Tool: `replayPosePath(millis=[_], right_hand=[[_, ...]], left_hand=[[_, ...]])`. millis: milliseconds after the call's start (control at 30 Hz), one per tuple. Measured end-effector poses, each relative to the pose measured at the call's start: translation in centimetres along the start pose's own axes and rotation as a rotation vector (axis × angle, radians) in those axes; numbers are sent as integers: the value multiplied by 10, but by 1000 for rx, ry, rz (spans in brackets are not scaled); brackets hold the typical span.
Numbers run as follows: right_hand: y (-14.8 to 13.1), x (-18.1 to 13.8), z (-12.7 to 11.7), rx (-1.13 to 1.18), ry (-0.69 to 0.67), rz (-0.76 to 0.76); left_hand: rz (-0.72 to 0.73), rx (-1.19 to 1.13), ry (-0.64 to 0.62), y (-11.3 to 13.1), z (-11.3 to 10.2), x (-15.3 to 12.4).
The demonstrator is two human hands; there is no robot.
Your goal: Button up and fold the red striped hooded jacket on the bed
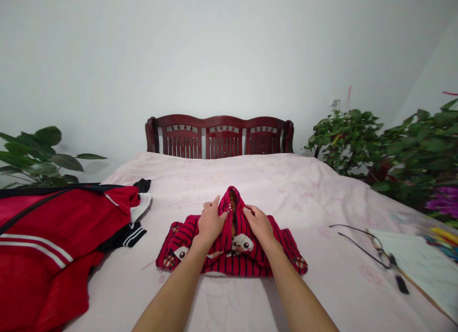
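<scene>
A red garment with dark stripes and white cartoon faces (236,265) lies gathered on the bed in front of me. Its upper middle part rises to a peak, like a hood or collar, with a brown inside showing through the gap. My left hand (212,221) grips the cloth on the left of this peak, thumb against the fabric. On the other side, my right hand (260,223) pinches the cloth at the edge of the gap. Folds hide some of the fingertips of both hands.
Red and black clothes with white stripes (39,255) lie at the left. Eyeglasses (379,251), a white paper or book (425,265) and a small black object (400,277) are on the pink bedsheet (322,294). A wooden headboard (223,139) and plants (347,136) stand beyond.
</scene>
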State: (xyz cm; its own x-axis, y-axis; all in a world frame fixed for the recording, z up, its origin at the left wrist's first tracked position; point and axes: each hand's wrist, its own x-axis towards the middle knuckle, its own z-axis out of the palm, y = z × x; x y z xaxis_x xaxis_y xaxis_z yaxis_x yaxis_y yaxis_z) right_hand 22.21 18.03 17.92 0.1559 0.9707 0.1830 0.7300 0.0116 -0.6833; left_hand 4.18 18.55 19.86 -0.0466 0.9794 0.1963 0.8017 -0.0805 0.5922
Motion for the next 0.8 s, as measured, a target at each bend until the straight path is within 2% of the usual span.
replayPosePath(millis=[100,200,267,333,400,500,633,800], right_hand=[[-3,3,1,16,31,23],[-2,3,-1,-111,224,-14],[-1,2,-2,-238,297,-99],[0,-1,1,-329,293,-194],[1,-3,4,-342,290,-261],[5,-3,8,-250,322,-303],[13,-1,10,-50,366,-284],[26,3,10,69,360,-246]], left_hand=[[63,117,14,-1,12,-4],[129,258,36,-13,19,-12],[154,320,28,-19,20,-15],[158,278,29,-22,19,-12],[123,124,12,-22,17,-3],[67,-68,-42,-17,17,15],[135,-111,-96,-13,24,31],[143,-101,-38,-23,29,35]])
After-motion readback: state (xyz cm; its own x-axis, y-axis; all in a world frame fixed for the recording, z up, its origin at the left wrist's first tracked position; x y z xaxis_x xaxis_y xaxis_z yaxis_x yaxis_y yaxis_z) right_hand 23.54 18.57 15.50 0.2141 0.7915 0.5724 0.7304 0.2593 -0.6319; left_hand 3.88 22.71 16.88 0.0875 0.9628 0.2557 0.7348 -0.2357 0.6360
